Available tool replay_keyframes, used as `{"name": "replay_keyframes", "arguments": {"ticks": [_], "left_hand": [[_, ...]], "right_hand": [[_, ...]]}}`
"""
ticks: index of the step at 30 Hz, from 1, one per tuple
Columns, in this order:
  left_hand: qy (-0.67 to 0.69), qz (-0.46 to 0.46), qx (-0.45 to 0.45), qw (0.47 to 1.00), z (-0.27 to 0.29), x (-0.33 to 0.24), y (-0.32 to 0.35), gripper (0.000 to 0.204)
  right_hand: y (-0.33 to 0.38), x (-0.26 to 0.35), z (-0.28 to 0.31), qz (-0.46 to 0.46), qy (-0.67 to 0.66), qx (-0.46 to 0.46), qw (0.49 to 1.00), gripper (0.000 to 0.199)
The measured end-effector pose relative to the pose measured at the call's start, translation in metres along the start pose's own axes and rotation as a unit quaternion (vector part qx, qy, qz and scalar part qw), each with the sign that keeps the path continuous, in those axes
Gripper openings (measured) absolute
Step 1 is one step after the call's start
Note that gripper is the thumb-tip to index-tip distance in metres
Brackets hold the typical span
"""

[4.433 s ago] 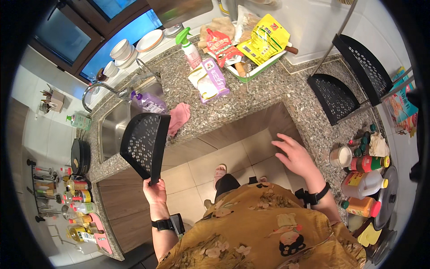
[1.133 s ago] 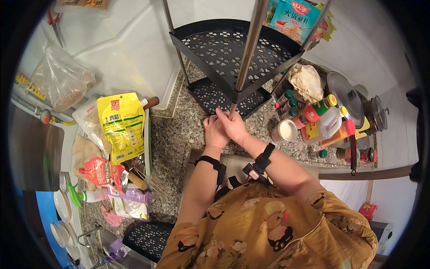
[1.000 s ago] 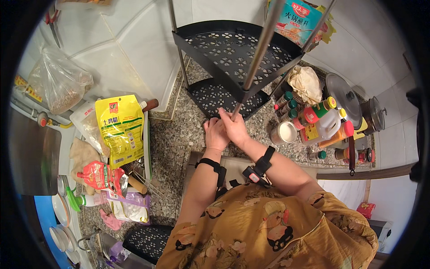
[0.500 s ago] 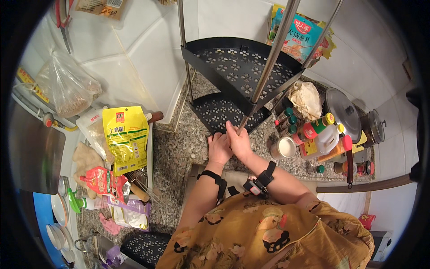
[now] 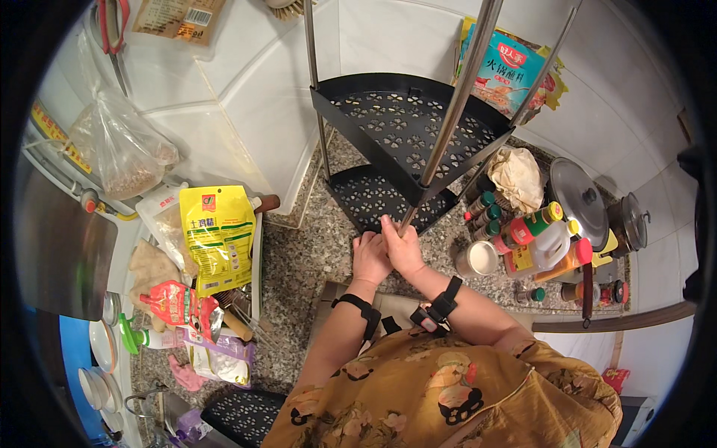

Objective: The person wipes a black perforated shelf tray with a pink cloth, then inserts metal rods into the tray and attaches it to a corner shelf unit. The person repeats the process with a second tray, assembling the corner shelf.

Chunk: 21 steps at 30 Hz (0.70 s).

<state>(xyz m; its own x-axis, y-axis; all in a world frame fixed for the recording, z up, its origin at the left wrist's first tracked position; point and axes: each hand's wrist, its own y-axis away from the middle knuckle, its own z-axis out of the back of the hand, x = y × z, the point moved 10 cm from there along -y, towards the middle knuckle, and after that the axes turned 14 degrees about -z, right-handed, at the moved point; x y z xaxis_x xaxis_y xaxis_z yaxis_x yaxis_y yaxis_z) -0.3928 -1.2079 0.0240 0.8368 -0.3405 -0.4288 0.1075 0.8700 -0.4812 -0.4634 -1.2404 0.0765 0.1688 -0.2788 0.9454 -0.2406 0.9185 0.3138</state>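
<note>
A black corner rack with metal poles stands on the speckled counter. Its upper shelf and lower shelf are fan-shaped and pierced with flower-shaped holes. My right hand is closed around the lower end of the front metal pole, thumb pointing up along it. Pressed beside it, my left hand has its fingers curled at the front edge of the lower shelf; its fingertips are partly hidden. Both wrists wear black straps.
Right of the rack are a jar of white powder, green-capped spice bottles, larger bottles and a lidded pot. At left lie a yellow seasoning bag, a red pouch and a spray bottle. Another black perforated shelf lies at lower left.
The whole view has shifted slightly, so everything sits a little lower and to the right. Both hands keep their places at the rack's front corner.
</note>
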Motion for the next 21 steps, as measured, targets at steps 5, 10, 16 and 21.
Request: {"name": "replay_keyframes", "arguments": {"ticks": [5,10,16,21], "left_hand": [[-0.004,-0.004,0.026,1.000,-0.009,0.001,-0.002,0.019],[-0.003,-0.003,0.023,1.000,-0.010,0.001,-0.002,0.019],[0.003,0.011,0.009,1.000,-0.007,0.003,-0.001,0.019],[-0.022,0.011,0.009,1.000,-0.007,0.001,-0.003,0.019]], "right_hand": [[-0.002,-0.005,0.005,-0.013,-0.025,-0.016,0.999,0.057],[0.001,-0.001,0.005,-0.013,-0.007,-0.016,1.000,0.057],[0.000,0.000,0.002,-0.005,-0.003,0.012,1.000,0.056],[0.000,0.003,0.002,0.012,-0.002,0.016,1.000,0.054]]}}
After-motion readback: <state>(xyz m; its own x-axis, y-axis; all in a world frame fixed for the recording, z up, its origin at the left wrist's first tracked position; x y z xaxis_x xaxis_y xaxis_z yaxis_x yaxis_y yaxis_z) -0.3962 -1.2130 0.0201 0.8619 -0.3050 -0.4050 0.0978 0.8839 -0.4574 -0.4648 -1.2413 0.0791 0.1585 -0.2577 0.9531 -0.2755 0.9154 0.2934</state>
